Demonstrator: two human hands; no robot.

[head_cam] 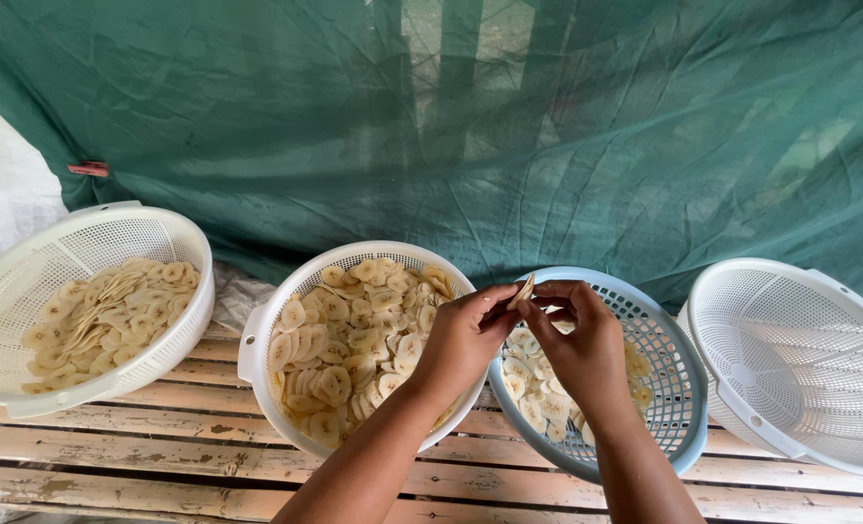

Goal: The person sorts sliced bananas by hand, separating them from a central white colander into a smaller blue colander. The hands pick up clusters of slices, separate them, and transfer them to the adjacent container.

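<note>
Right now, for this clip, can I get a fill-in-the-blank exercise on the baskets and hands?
1. Both hands, left hand and right hand, pinch one pale banana slice above the ____ plastic basket.
2. The rightmost white plastic basket is ____.
3. The baskets sit on a worn ____ slatted table.

Missing: blue; empty; wooden

Your table: wooden slats, pale paint flaking, gaps between boards. Four perforated baskets directly on it, in row before you: white basket far left, second white basket, blue basket, empty white basket tilted, far right.
</note>
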